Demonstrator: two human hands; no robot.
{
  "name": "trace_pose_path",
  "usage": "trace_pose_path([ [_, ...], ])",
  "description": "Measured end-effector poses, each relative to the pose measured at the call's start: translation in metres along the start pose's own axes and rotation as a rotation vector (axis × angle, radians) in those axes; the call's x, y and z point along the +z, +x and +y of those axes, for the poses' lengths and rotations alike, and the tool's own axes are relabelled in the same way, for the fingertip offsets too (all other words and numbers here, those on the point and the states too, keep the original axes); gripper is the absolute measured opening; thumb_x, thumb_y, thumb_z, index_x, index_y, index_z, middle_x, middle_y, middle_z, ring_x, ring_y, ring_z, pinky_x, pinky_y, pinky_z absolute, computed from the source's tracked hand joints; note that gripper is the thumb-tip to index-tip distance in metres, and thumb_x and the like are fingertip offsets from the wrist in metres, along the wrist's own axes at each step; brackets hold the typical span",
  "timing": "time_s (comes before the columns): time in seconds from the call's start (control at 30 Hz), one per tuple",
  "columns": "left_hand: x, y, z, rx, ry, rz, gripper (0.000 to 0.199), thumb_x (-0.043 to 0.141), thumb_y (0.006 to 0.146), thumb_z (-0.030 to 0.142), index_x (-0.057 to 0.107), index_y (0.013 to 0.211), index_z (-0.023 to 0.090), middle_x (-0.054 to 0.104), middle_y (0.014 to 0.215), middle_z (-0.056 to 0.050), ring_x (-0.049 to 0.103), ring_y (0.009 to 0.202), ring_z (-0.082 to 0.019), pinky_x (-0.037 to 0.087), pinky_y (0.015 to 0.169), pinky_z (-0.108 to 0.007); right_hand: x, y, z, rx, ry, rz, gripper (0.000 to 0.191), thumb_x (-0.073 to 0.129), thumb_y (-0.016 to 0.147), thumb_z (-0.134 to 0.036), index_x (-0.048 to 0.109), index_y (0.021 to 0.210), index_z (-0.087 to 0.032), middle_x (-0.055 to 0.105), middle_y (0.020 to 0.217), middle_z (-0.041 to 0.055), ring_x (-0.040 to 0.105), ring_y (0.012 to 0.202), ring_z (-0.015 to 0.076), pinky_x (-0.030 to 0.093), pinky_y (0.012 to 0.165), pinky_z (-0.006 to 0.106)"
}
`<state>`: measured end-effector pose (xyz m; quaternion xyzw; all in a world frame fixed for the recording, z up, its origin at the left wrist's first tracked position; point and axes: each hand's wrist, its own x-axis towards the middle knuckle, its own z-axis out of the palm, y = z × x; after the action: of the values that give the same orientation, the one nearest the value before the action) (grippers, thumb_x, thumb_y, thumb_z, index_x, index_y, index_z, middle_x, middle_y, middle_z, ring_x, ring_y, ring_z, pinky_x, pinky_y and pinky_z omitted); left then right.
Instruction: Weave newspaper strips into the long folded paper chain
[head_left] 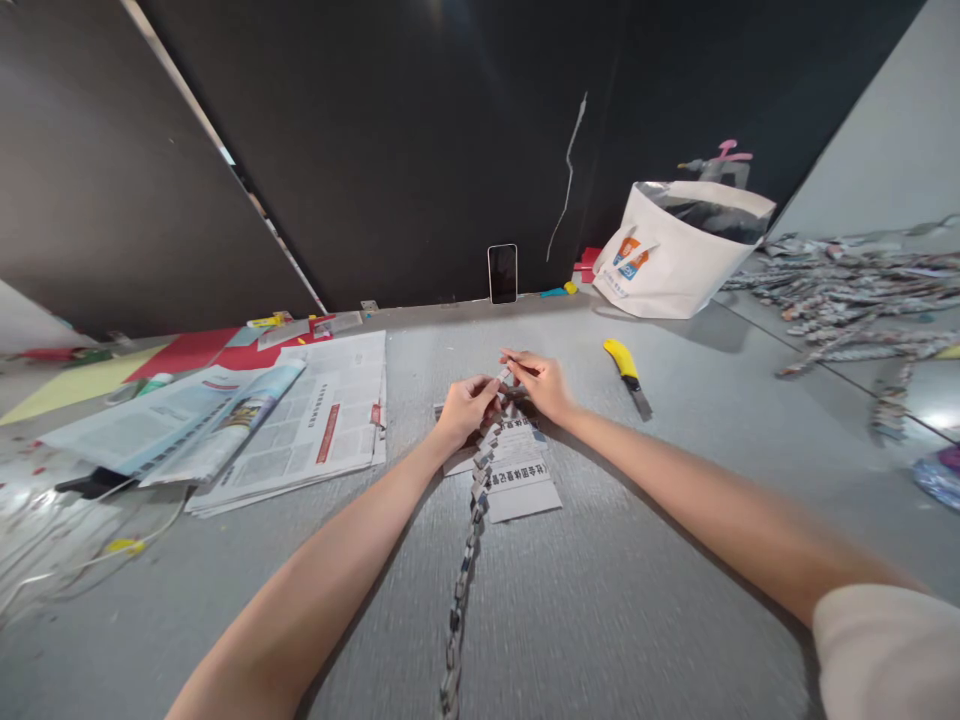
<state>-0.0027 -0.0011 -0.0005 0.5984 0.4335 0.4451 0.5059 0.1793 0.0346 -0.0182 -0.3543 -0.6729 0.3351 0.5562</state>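
Observation:
A long chain of folded newspaper links (pixel 465 575) runs from my hands down toward the bottom edge of the view. My left hand (pixel 471 408) is closed around the chain near its far end. Beside it, my right hand (pixel 541 385) pinches the small folded paper at the tip, thumb and finger together. Cut newspaper pieces (pixel 525 490) with large black print lie flat under the chain and both hands. The exact fold between my fingers is too small to make out.
A yellow utility knife (pixel 626 375) lies to the right. Newspapers (pixel 330 410) are stacked at left. A phone (pixel 502 273) leans on the dark wall, near a white bag (pixel 675 255). Several woven paper strips (pixel 855 290) pile up at far right.

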Motion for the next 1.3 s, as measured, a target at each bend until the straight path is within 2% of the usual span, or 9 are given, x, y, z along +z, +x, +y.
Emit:
trace_pose_path([
  [0.13,0.000,-0.002,0.002,0.023,-0.062,-0.019,0.033,0.069,0.090,0.048,0.069,0.081,0.016,0.061,0.061,0.001,0.048,0.049,-0.009,0.035,0.049,-0.023,0.000,-0.003,0.006,-0.064,-0.031,-0.102,0.038,0.056,0.096,-0.022,0.080,0.126,-0.025,0.072,0.131,0.0108,0.071,0.098,0.0204,0.057,0.090,0.038],
  [0.37,0.000,-0.004,0.004,-0.007,-0.118,-0.047,0.035,0.063,0.090,0.049,0.068,0.082,0.015,0.065,0.065,-0.003,0.051,0.053,-0.012,0.039,0.052,-0.025,-0.001,-0.004,0.003,-0.082,-0.096,-0.147,0.046,0.051,0.092,-0.012,0.081,0.125,-0.027,0.072,0.129,0.0098,0.070,0.094,0.0199,0.058,0.091,0.039],
  [0.47,0.001,-0.002,0.003,-0.024,-0.100,-0.033,0.042,0.059,0.093,0.054,0.067,0.078,0.016,0.064,0.063,-0.003,0.050,0.050,-0.012,0.038,0.050,-0.025,-0.002,-0.006,0.000,-0.121,-0.149,-0.145,0.047,0.052,0.091,-0.011,0.081,0.125,-0.026,0.073,0.128,0.0100,0.070,0.104,0.0231,0.056,0.097,0.042],
  [0.63,0.003,0.000,0.001,-0.006,0.016,0.012,0.042,0.066,0.091,0.056,0.068,0.080,0.016,0.062,0.061,-0.001,0.048,0.047,-0.010,0.035,0.047,-0.025,0.000,-0.009,-0.003,-0.193,-0.195,-0.153,0.043,0.051,0.095,-0.015,0.079,0.127,-0.025,0.071,0.130,0.0114,0.067,0.116,0.0270,0.054,0.101,0.042],
  [0.8,0.002,0.000,0.001,0.001,0.038,0.034,0.043,0.066,0.093,0.058,0.071,0.085,0.016,0.061,0.060,0.001,0.047,0.046,-0.010,0.036,0.047,-0.025,0.002,-0.007,-0.008,-0.094,-0.130,-0.066,0.042,0.054,0.100,-0.029,0.068,0.139,-0.025,0.073,0.122,0.0098,0.068,0.093,0.0209,0.054,0.085,0.035],
  [0.9,0.001,-0.001,0.002,0.003,0.048,0.020,0.043,0.066,0.093,0.058,0.071,0.086,0.016,0.062,0.061,0.001,0.048,0.047,-0.010,0.037,0.048,-0.024,0.001,-0.004,-0.010,0.046,-0.049,-0.016,0.035,0.053,0.103,-0.045,0.075,0.118,-0.023,0.073,0.096,0.0064,0.061,0.074,0.0176,0.050,0.072,0.032],
  [0.97,0.001,-0.002,0.003,0.014,0.059,0.006,0.041,0.065,0.093,0.056,0.071,0.086,0.016,0.062,0.062,0.000,0.048,0.048,-0.010,0.037,0.048,-0.024,0.000,-0.002,-0.011,0.103,-0.032,-0.015,0.043,0.050,0.103,-0.055,0.075,0.092,-0.021,0.066,0.077,0.0036,0.056,0.068,0.0171,0.045,0.066,0.031],
  [1.03,0.001,-0.002,0.004,0.017,0.062,-0.005,0.039,0.065,0.094,0.054,0.071,0.086,0.016,0.062,0.062,0.000,0.048,0.047,-0.010,0.037,0.048,-0.024,0.000,-0.001,-0.010,0.122,-0.025,-0.029,0.051,0.051,0.102,-0.061,0.069,0.075,-0.021,0.060,0.069,0.0019,0.053,0.065,0.0163,0.041,0.064,0.031],
  [1.3,0.001,-0.001,0.003,0.016,0.057,-0.010,0.033,0.061,0.096,0.046,0.069,0.083,0.017,0.064,0.064,0.000,0.049,0.048,-0.010,0.038,0.049,-0.023,0.000,0.000,-0.008,0.136,-0.011,-0.049,0.052,0.056,0.097,-0.068,0.061,0.073,-0.022,0.058,0.071,0.0005,0.053,0.067,0.0163,0.040,0.065,0.030],
])
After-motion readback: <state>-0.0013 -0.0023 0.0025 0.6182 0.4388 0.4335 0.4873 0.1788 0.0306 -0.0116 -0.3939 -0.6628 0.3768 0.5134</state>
